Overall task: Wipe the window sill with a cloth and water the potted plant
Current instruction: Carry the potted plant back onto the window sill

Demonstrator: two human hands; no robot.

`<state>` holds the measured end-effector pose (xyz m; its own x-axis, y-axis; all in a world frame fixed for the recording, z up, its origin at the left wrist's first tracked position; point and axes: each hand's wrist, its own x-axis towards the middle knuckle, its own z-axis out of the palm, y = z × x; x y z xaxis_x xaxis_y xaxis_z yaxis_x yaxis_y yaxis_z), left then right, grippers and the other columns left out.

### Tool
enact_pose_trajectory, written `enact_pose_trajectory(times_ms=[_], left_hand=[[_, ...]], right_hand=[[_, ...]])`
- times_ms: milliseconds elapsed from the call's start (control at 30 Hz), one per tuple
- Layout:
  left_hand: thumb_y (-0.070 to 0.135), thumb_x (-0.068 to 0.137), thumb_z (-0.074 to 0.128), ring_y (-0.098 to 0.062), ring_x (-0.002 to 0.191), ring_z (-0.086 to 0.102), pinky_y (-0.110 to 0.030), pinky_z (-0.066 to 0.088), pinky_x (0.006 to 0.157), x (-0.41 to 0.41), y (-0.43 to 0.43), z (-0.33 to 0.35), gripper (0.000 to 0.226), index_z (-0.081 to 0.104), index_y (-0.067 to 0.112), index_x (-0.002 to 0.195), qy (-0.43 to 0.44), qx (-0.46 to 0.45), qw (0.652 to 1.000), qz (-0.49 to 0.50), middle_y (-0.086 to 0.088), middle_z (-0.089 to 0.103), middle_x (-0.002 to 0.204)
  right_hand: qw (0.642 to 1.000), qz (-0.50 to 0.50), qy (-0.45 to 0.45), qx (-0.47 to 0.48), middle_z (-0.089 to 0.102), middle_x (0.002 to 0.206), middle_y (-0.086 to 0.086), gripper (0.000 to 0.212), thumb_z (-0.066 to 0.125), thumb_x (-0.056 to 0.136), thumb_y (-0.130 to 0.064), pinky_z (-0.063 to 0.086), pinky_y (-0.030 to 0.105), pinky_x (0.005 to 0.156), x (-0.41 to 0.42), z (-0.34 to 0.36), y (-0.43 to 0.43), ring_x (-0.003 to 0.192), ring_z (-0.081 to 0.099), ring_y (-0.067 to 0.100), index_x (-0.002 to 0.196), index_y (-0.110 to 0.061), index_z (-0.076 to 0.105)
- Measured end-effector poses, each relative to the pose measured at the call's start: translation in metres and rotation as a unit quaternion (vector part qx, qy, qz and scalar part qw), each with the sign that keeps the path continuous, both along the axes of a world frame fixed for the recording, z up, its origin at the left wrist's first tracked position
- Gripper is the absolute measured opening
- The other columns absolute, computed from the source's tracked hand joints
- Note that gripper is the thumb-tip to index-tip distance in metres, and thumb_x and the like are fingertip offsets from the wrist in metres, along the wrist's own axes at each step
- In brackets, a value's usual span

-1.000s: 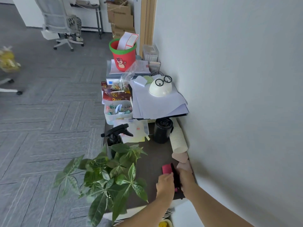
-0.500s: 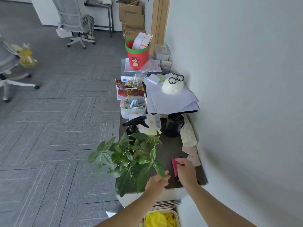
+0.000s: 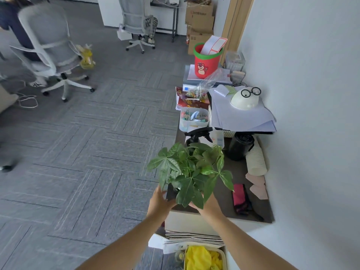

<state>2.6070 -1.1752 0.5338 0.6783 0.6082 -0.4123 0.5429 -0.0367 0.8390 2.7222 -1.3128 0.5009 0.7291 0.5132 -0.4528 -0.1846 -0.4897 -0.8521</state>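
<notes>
A leafy green potted plant (image 3: 191,170) stands at the near left of the dark sill (image 3: 224,201). Its pot is hidden under the leaves. My left hand (image 3: 159,201) is against the pot's left side and my right hand (image 3: 211,204) against its right side, fingers curled around it below the foliage. A pink-and-black cloth (image 3: 239,199) lies flat on the sill to the right, free of either hand. A black spray bottle (image 3: 196,136) stands just behind the plant.
Behind the plant are a black jar (image 3: 240,146), a stack of paper cups (image 3: 255,159) on its side, a clip box (image 3: 193,118), papers with a white dome (image 3: 244,99) and a red bucket (image 3: 207,60). The wall runs along the right. Office chairs (image 3: 52,55) stand on the carpet to the left.
My right hand has let go of the pink cloth, which now lies on the sill. Both hands have moved to the plant's pot. The view has pulled back and turned left.
</notes>
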Motion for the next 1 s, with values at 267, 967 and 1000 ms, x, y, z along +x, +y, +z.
enact_pose_trajectory(times_ms=[267,967,1000], left_hand=[[0.025,0.087,0.069,-0.001,0.075,0.061,-0.021,0.053,0.065,0.012,-0.006,0.005,0.023,0.06,0.02,0.108,-0.005,0.069,0.996,-0.049,0.002,0.072,0.097],[0.048,0.08,0.073,-0.011,0.076,0.063,-0.017,0.04,0.046,-0.257,0.149,0.138,0.079,0.031,0.044,0.147,-0.037,0.112,0.982,0.145,0.005,0.066,0.12],[0.049,0.079,0.073,-0.011,0.078,0.062,-0.016,0.039,0.046,-0.287,0.162,0.147,0.078,0.033,0.044,0.146,-0.036,0.122,0.979,0.162,0.004,0.066,0.122]], right_hand=[[0.999,-0.003,-0.038,-0.026,0.067,0.12,-0.004,0.059,0.078,0.081,-0.025,0.044,-0.002,0.067,-0.011,0.01,0.002,0.112,0.062,0.013,0.132,-0.018,0.051],[0.959,0.231,-0.131,0.099,0.055,0.048,-0.025,0.036,0.083,0.066,-0.053,0.041,0.017,0.054,-0.222,0.166,0.201,0.049,0.052,-0.004,0.087,-0.026,0.07],[0.956,0.242,-0.131,0.105,0.054,0.048,-0.023,0.037,0.084,0.064,-0.054,0.041,0.023,0.056,-0.248,0.172,0.219,0.049,0.05,-0.002,0.085,-0.026,0.071]])
